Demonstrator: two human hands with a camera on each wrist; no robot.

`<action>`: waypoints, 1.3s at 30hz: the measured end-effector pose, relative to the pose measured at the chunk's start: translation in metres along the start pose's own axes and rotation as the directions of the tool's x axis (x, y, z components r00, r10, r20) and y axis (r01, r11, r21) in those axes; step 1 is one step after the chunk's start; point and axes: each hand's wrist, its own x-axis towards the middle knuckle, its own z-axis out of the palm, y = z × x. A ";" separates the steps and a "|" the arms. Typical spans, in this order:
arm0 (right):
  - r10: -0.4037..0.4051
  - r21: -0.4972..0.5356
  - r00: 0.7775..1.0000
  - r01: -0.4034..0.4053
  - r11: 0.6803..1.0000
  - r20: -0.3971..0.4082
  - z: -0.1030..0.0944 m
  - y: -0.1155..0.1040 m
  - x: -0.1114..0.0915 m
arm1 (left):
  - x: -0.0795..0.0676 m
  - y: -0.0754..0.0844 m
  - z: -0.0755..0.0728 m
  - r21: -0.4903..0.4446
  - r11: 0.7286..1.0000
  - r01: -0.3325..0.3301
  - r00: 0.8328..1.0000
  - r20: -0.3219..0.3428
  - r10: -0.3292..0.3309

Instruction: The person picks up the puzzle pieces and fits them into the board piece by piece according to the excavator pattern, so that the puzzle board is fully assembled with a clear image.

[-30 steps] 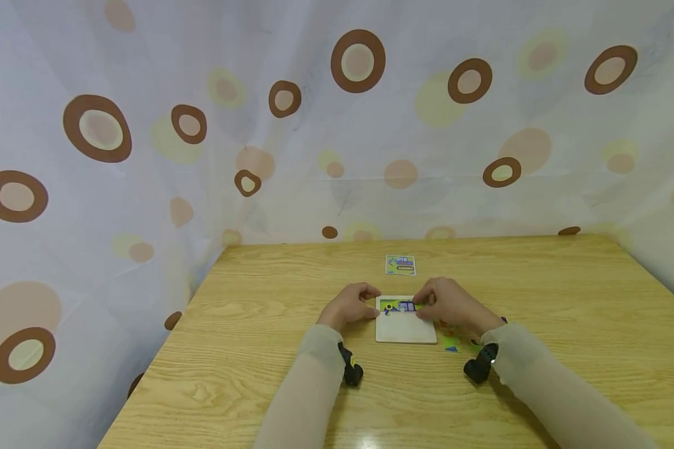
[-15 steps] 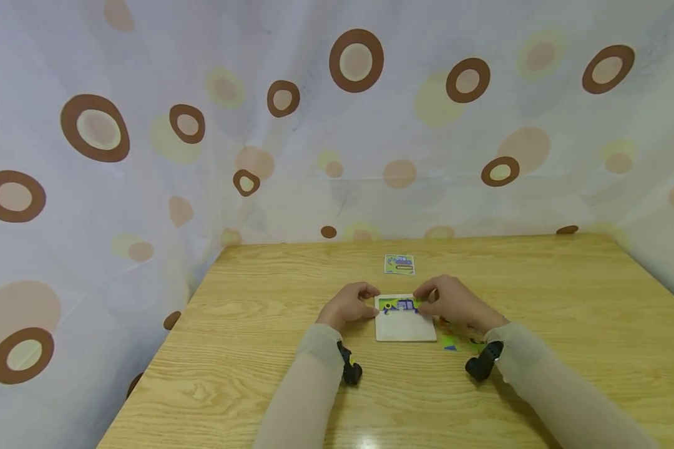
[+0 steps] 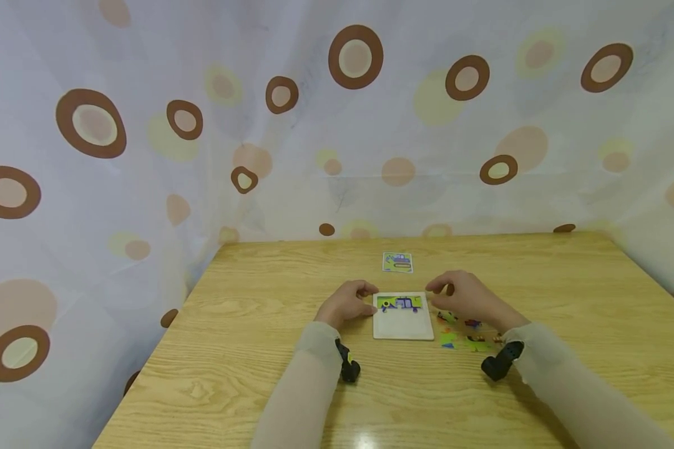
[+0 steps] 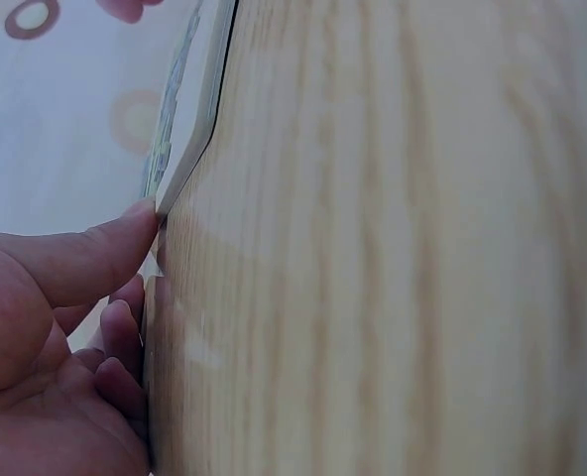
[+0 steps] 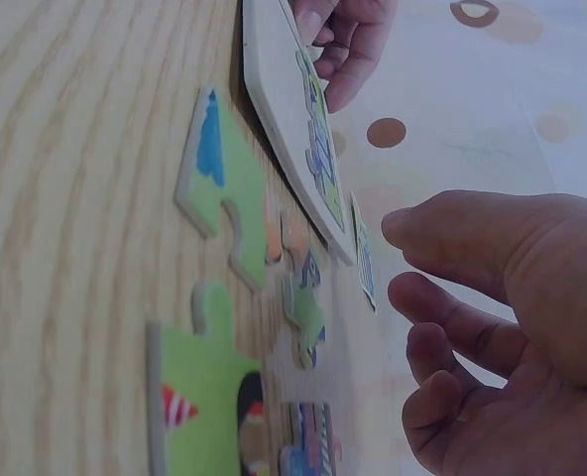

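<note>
A white square puzzle board (image 3: 402,327) lies on the table, with a row of joined jigsaw pieces (image 3: 400,304) along its far side. My left hand (image 3: 345,304) holds the board's left edge near the far corner; in the left wrist view the thumb touches the board's rim. Just off the board's right far corner, my right hand (image 3: 468,300) is raised above the table, its fingers loosely bent and nothing between them. Below it lie several loose jigsaw pieces, among them a green piece with a blue patch (image 5: 236,188) and a green piece with a red-striped mark (image 5: 189,397).
Behind the board lies a small picture card (image 3: 397,262) showing a similar vehicle. The wooden table (image 3: 247,349) stretches out to both sides. A white curtain (image 3: 292,199) with brown and pale circles hangs behind it and on the left.
My right hand has left the row of pieces on the board and moved right, uncovering the row's right end and more loose pieces. My left hand stays at the board's edge.
</note>
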 end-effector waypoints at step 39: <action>-0.062 -0.041 0.989 0.068 0.997 0.136 -0.009 0.019 -0.028 | -0.001 0.003 -0.001 0.008 1.000 0.010 1.000 0.019 -0.011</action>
